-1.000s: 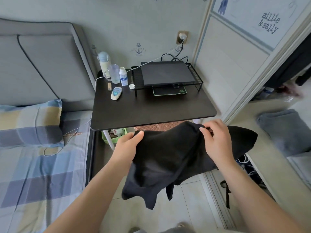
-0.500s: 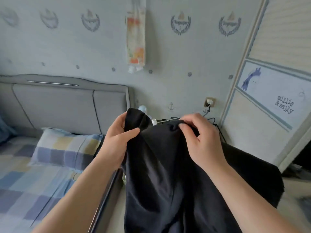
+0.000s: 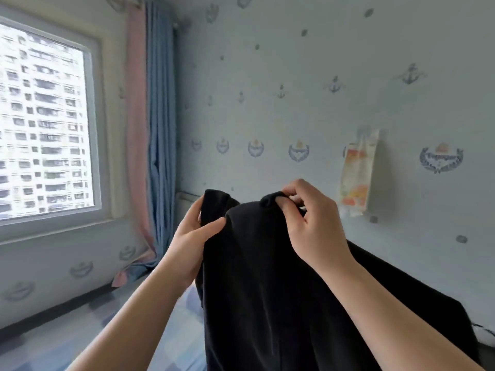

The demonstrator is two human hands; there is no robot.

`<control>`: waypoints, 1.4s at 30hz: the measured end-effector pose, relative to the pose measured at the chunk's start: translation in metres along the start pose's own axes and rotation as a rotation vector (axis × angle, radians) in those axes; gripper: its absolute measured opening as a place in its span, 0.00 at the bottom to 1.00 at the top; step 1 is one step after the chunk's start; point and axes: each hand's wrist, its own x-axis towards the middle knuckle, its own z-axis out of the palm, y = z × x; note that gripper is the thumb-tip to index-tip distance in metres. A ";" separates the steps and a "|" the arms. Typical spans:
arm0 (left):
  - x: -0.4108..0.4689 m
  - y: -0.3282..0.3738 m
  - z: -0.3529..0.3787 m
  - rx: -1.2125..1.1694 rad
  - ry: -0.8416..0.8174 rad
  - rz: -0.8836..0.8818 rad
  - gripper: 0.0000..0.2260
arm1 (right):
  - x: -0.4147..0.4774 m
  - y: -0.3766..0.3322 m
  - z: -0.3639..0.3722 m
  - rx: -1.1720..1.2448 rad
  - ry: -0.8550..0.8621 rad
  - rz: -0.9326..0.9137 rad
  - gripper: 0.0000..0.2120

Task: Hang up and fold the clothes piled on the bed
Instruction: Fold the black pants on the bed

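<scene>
A black garment [image 3: 270, 290] hangs in front of me, held up at chest height and filling the lower middle of the view. My left hand [image 3: 197, 236] grips its upper left edge, thumb over the front of the cloth. My right hand [image 3: 310, 223] pinches a bunched fold at the top right of the garment. The cloth drapes down and off to the right, hiding what lies behind it.
The checked blue bedsheet [image 3: 107, 325] lies below at the left. A window [image 3: 45, 124] with pink and blue curtains [image 3: 150, 145] stands at the left. A printed bag [image 3: 359, 170] hangs on the wallpapered wall.
The view has swung left and upward, from the bedside table to the headboard to the window wall. Both hands kept hold of the black garment and lifted it higher.
</scene>
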 end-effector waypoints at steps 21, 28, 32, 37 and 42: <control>-0.182 0.003 -0.505 0.524 0.572 -0.515 0.06 | 0.023 -0.208 0.467 0.456 -0.243 0.190 0.10; -0.267 -0.023 -0.532 0.356 0.770 -0.639 0.16 | -0.060 -0.250 0.574 0.498 -0.660 0.302 0.08; -0.290 -0.040 -0.538 0.162 1.037 -0.620 0.32 | -0.138 -0.258 0.597 0.557 -1.026 0.363 0.10; -0.319 -0.074 -0.547 -0.008 1.209 -0.765 0.15 | -0.243 -0.245 0.593 0.584 -1.278 0.487 0.10; -0.334 -0.102 -0.529 -0.254 1.133 -0.747 0.10 | -0.330 -0.216 0.570 0.588 -1.584 0.644 0.18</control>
